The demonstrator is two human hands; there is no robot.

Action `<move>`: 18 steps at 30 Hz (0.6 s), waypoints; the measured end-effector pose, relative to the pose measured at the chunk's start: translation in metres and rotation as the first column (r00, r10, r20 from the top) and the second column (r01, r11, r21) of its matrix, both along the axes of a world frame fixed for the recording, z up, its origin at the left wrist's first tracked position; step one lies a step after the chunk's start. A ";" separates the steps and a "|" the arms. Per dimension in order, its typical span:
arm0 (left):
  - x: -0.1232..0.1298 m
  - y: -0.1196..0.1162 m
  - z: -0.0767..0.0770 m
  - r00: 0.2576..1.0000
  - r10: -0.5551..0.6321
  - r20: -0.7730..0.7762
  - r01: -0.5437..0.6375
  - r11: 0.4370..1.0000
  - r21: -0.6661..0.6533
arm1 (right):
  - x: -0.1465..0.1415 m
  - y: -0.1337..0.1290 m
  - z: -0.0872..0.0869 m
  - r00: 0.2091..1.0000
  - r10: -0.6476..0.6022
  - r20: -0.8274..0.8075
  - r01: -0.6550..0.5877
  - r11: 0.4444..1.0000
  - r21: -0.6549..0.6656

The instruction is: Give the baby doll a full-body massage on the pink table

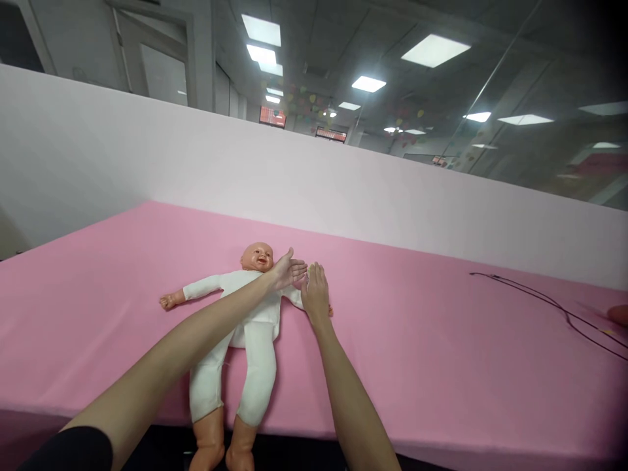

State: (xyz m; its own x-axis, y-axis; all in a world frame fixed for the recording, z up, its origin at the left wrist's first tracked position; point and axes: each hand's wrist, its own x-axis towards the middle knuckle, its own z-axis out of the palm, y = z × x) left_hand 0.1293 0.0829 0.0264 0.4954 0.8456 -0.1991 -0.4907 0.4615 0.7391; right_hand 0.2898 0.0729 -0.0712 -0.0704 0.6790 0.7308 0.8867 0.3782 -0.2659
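A baby doll (260, 320) with a white cloth body lies face up on the pink-covered table, its feet past the front edge. My left hand (288, 271) is over the doll's chest and shoulder, just below its head, fingers stretched out to the right. Beside it, my right hand (316, 293) is above the doll's arm at the right, fingers straight and pointing away from me. A small pale yellowish patch (311, 269) shows by the right fingertips; what it is I cannot make out. Neither hand visibly grips anything.
The pink cloth (417, 340) covers the wide table. A low white partition (304, 176) runs along the back, with glass above it. Thin black cables (554, 302) lie at the right, near a reddish-brown object (618, 315) cut off by the frame.
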 end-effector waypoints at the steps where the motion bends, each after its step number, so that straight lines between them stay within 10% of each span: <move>1: -0.007 -0.003 0.005 1.000 -0.014 -0.008 0.014 0.999 0.034 | -0.002 -0.004 0.004 0.999 0.036 -0.011 -0.036 0.999 0.023; 11: -0.033 -0.043 0.034 0.995 0.032 0.097 -0.055 0.967 0.249 | -0.109 -0.047 0.082 0.884 0.465 -0.048 -0.460 0.883 0.093; 18: -0.071 -0.041 0.058 0.962 0.223 0.160 -0.266 0.901 0.343 | -0.148 -0.013 0.133 0.886 0.287 -0.364 -0.343 0.935 -0.096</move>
State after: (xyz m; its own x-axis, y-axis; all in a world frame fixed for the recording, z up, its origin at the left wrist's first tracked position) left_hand 0.0584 0.0417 0.0849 0.2648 0.9464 0.1852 -0.6450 0.0310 0.7636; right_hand 0.1420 0.0603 0.0617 -0.0663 0.7678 0.6372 0.5726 0.5523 -0.6059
